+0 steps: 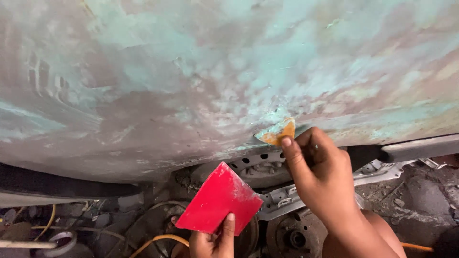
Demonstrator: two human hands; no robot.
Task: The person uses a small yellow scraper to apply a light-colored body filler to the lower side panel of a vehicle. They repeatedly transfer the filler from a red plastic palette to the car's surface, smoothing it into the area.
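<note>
While the right hand (321,177) is pinching a small orange spreader (279,132) against the sanded panel (143,86) at centre right of the frame, the left hand (213,241) is gripping a red card (219,200) below and left of it, farther from the panel.

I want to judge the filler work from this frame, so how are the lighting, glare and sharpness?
Head view: soft, even daylight on the sanded car panel, no glare or hard shadows; the underside clutter is dim. The right hand with its orange spreader and the left hand holding the red spreader look fairly sharp; the panel's edges are slightly soft and curved by the lens.
</note>
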